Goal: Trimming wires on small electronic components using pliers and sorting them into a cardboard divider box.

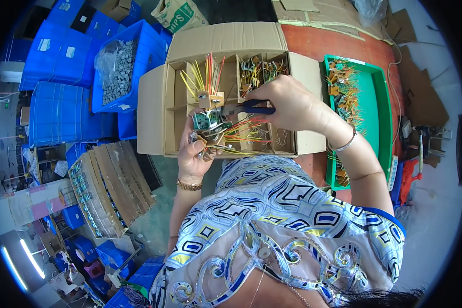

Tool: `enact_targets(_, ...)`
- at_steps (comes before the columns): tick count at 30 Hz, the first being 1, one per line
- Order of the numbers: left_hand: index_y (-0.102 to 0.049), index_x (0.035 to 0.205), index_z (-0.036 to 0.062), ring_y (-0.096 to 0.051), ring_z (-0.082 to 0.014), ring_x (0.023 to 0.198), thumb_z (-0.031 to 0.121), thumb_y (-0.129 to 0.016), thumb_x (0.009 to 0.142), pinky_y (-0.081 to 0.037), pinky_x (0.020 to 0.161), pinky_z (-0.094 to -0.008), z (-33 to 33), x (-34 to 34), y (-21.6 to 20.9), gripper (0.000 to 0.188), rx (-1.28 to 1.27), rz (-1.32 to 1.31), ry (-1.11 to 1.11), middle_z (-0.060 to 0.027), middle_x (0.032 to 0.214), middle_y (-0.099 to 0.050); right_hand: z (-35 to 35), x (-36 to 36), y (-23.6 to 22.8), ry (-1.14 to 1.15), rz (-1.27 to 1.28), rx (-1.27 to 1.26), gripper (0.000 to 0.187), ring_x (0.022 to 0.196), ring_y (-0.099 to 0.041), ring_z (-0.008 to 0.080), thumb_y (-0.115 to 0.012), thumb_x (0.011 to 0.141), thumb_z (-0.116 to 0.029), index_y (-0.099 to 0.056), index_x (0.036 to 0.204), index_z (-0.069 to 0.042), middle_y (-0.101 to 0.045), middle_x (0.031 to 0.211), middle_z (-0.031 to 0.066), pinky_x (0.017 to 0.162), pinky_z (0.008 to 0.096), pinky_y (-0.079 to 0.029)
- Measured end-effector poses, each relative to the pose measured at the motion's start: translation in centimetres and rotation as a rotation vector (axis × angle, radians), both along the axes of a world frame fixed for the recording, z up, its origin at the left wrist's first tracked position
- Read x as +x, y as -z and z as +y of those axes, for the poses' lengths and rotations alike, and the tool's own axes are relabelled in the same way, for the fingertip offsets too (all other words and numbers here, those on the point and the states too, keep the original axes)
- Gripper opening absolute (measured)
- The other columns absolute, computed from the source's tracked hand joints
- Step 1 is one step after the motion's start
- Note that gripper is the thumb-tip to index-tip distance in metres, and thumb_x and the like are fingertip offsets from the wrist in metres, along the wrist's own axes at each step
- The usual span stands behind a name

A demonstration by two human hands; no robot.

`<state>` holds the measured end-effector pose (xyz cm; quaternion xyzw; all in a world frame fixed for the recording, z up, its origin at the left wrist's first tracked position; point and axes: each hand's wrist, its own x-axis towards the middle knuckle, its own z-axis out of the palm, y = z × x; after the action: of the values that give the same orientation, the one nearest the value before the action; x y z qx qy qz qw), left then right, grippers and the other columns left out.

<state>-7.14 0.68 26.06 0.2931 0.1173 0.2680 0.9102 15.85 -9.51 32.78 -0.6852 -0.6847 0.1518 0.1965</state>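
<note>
My left hand (191, 156) is closed around a small green circuit board (204, 121) with tan blocks (210, 100) and long yellow and red wires. My right hand (294, 102) grips a pair of pliers (260, 107) by its dark blue handles. The jaws point left at the board's right side; whether they touch it I cannot tell. Both hands are over a divided cardboard box (223, 41). Its far right compartments hold more wired boards (262, 69), and loose wires lie in the near right ones.
Right of the box, a green tray (373, 102) on a red tabletop (305, 43) carries several wired boards along its left side. To the left, a blue bin (143, 61) holds small grey parts, with blue crates around it. Cardboard-separated boards (100, 187) are stacked lower left.
</note>
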Motion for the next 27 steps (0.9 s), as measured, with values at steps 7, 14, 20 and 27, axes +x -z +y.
enact_targets(7,-0.034,0.126,0.0060,-0.059,-0.0213,0.099,0.000,-0.063,0.076,-0.052,0.078,-0.0281,-0.4,1.2,-1.3,0.058,0.255,0.255,-0.042,-0.0135,0.110,-0.054,-0.6,-2.5,1.4,0.294,0.917,0.360,0.008,0.073,-0.057,0.0070,-0.063,0.084,0.000,-0.059,0.090,0.001,-0.062,0.079,0.0015,0.068,0.0229,-0.048)
enact_targets(14,-0.036,0.121,0.0040,-0.058,-0.0137,0.095,-0.008,-0.064,0.074,-0.050,0.081,-0.0260,-1.0,1.9,0.5,0.056,0.686,0.347,-0.142,-0.0071,0.107,-0.052,1.9,-7.4,4.5,0.433,0.589,0.393,0.023,0.058,-0.054,0.0112,-0.073,0.073,-0.008,-0.058,0.087,0.000,-0.057,0.066,0.0107,0.056,0.0264,-0.045)
enact_targets(20,-0.052,0.101,0.0024,-0.054,-0.0084,0.079,-0.005,-0.065,0.076,-0.048,0.065,-0.0217,-1.1,2.2,2.4,0.029,0.728,0.523,-0.419,-0.0033,0.102,-0.049,2.6,-7.3,7.4,0.484,1.185,0.195,0.016,0.063,-0.048,0.0049,-0.067,0.079,-0.002,-0.053,0.083,-0.004,-0.055,0.070,-0.0015,0.056,0.0225,-0.041)
enact_targets(27,-0.053,0.100,0.0056,-0.055,-0.0085,0.071,-0.003,-0.059,0.083,-0.047,0.056,-0.0225,2.2,0.0,5.6,0.020,0.706,0.695,-0.599,-0.0022,0.089,-0.057,-1.1,-3.5,9.5,0.516,1.247,0.067,0.019,0.066,-0.053,0.0049,-0.070,0.079,-0.007,-0.053,0.088,-0.006,-0.056,0.073,-0.0022,0.058,0.0207,-0.043)
